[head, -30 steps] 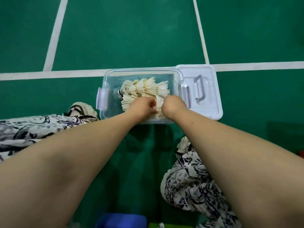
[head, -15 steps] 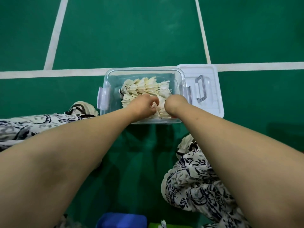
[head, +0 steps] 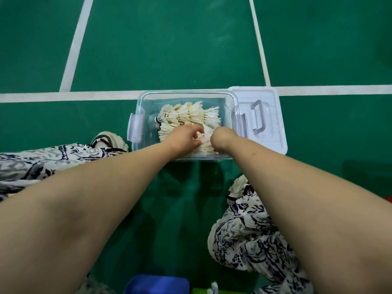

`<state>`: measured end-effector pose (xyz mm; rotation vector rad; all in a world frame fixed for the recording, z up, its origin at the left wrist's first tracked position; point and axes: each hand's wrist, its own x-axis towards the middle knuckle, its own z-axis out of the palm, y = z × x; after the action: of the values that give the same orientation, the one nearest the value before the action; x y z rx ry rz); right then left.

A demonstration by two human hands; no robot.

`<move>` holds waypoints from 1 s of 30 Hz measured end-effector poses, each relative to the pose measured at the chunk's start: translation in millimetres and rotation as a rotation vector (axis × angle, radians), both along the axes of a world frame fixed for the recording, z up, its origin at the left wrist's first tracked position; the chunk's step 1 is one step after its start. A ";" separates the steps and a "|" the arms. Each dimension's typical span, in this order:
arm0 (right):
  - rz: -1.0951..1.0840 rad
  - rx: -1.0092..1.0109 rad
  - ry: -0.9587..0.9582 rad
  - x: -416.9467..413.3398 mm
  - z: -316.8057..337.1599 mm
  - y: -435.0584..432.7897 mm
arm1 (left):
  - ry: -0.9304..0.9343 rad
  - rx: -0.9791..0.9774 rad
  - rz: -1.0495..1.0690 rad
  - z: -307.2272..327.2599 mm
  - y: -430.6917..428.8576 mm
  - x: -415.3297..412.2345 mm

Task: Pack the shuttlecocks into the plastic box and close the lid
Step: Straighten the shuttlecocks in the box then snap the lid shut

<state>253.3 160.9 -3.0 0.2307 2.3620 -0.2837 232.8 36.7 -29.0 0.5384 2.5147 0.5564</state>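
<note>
A clear plastic box (head: 146,98) stands on the green court floor, holding several white feather shuttlecocks (head: 191,115) laid on their sides in stacked rows, corks to the left. Its clear lid (head: 273,132) with a grey handle lies flat on the floor against the box's right side. Both my hands are inside the box over the near row. My left hand (head: 184,139) has its fingers curled on the shuttlecocks. My right hand (head: 222,139) is bent at the wrist, fingers hidden among the feathers.
White court lines (head: 70,96) run behind the box. My patterned trouser legs and a shoe (head: 108,141) lie at left, my other knee (head: 254,230) at lower right. A blue object (head: 157,283) sits at the bottom edge.
My hands have shifted slightly apart over the near row; my left fingers have opened a little around the shuttlecocks. The box and lid have not moved.
</note>
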 end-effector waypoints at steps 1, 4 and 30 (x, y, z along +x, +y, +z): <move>-0.022 -0.003 0.004 0.9 -1.3 -0.8 | -0.008 -0.001 0.011 -0.8 -0.1 0.7; -0.057 0.009 0.037 3.4 -3.1 -1.6 | -0.013 -0.022 0.025 -4.1 0.4 1.0; -0.158 0.264 0.451 20.0 188.8 81.0 | 0.388 0.214 -0.103 148.1 94.9 15.4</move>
<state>273.3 241.9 185.8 0.5277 2.8336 -0.1023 248.2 131.6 119.0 0.9280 2.7818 0.7477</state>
